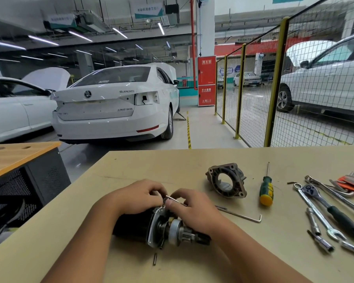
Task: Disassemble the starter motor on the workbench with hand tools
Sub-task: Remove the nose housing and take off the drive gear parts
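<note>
The starter motor (143,227) lies on its side on the workbench (192,164), black body to the left, pinion gear (189,234) pointing right. Its nose housing (226,180) is off and stands apart at centre right. My left hand (137,197) rests on top of the motor, with its fingers curled at the upper edge of the end plate. My right hand (192,205) pinches a thin metal rod (175,200) at the same spot. A small dark pin (155,259) lies on the bench in front of the motor.
A long hex key (241,215) lies just right of my right hand. Further right are a green and yellow screwdriver (266,192), a ratchet (333,211), wrenches, sockets (320,240) and an orange hex key set (352,183). A second bench stands at left; parked cars and a mesh fence lie behind.
</note>
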